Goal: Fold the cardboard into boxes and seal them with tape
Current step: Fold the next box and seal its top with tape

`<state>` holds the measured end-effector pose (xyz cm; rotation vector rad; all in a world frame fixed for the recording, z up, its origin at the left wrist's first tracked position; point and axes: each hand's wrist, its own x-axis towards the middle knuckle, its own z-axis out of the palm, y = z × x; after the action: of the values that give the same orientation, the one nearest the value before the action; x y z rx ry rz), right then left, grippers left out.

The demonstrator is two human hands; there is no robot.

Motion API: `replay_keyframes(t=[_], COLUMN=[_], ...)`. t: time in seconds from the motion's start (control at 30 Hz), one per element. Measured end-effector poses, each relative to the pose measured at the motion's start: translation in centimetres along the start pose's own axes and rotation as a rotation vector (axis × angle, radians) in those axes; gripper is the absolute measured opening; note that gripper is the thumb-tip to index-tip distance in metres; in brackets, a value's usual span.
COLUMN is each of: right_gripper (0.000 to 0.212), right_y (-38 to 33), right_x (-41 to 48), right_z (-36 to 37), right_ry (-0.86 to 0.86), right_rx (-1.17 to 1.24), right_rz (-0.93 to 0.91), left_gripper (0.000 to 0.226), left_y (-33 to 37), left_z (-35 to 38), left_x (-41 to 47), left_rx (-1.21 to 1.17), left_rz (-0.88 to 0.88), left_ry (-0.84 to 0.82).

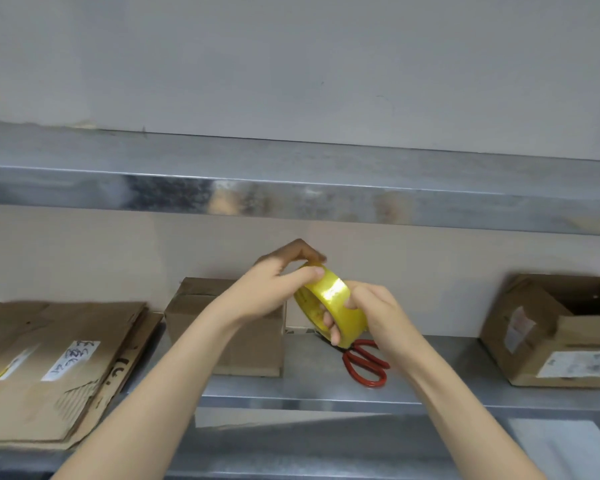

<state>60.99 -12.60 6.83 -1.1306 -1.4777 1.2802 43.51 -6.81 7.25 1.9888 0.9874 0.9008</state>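
Yellow tape roll [334, 289] clamped between left hand [274, 289] and right hand [378, 310], red scissors [365, 364] beneath, closed box [246, 341] behind, flattened cardboard [49, 368]

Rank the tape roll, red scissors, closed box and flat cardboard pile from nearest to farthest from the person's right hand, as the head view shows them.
1. Yellow tape roll: held in the right hand itself.
2. Red scissors: on the shelf, just below that hand.
3. Closed box: further left on the shelf.
4. Flat cardboard pile: far left.
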Motion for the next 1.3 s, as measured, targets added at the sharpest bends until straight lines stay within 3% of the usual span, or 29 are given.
replay_keyframes(t=[0.2,0.47,0.57,0.7,0.83,1.0,1.3], right_gripper=[0.023,0.029,0.019,0.022,0.036,0.018,0.021], right_y=[0.1,0.6,0.2,-0.3,-0.6,-0.7,-1.1], right_x=[0.0,-0.3,-0.3,0.0,0.2,0.0,0.5], right_z=[0.3,-0.3,-0.1,0.4,0.0,0.6,1.8], right_ry=[0.007,-0.137,-0.105,-0.086,-0.109,-0.082,-0.047], right_rx=[-0.061,0.024,0.012,-0.104,-0.129,-0.086,-0.127], right_rz=[0.083,0.083,0.08,0.088,0.068,0.102,0.113], left_gripper=[0.032,0.029,0.028,0.013,0.018,0.023,0.024], left_y=[0.7,-0.6,-0.9,0.0,-0.1,-0.9,-1.0], left_z=[-0.3,-0.8,-1.1,-1.0,-1.3,-1.7,-1.9], left_x=[-0.3,-1.4,-1.7,-1.7,-1.7,-2.0,-2.0], left_rx=[-0.19,-0.411,-0.496,-0.407,-0.387,-0.525,-0.51], left_rz=[-0.101,-0.117,-0.094,-0.047,-0.058,-0.104,-0.076], left_ry=[-0.285,-0.293,-0.314,-0.358,-0.34,-0.356,-0.333])
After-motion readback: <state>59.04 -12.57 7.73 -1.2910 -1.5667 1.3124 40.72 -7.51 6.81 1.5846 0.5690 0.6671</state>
